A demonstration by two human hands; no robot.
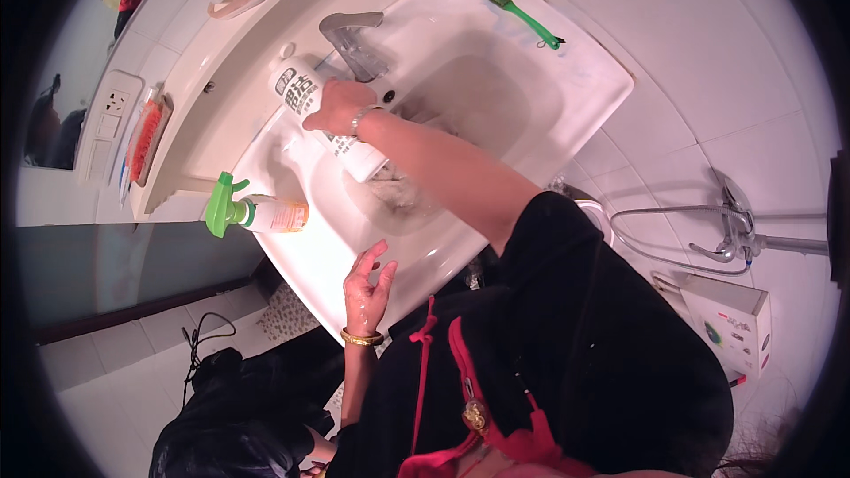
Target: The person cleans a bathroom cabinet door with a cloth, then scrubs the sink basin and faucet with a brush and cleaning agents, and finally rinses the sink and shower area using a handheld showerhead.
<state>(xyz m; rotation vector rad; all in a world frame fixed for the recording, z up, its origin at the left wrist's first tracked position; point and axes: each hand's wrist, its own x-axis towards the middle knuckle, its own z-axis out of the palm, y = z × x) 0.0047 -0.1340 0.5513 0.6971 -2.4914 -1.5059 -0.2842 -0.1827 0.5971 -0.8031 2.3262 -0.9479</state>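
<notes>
A white plastic bottle (300, 94) with printed writing lies tilted above the left side of a white ceramic sink (458, 239); my right hand (345, 106) grips it round the middle, beside the metal faucet (355, 46). My left hand (366, 289), wet and wearing a gold bangle, hovers over the sink's front left edge, fingers apart and holding nothing. Greyish cloth (398, 192) lies in the basin, partly hidden by my right forearm. A spray bottle (275, 212) with a green trigger head lies on the left rim. On the far right rim is a green-handled brush (531, 23).
A mirror (66, 113), wall sockets (114, 103) and an orange-bristled brush (147, 139) are at the left. A shower mixer with its hose (730, 239) is on the right wall, above a white box (724, 322). Another person in dark clothing (246, 411) is at the lower left.
</notes>
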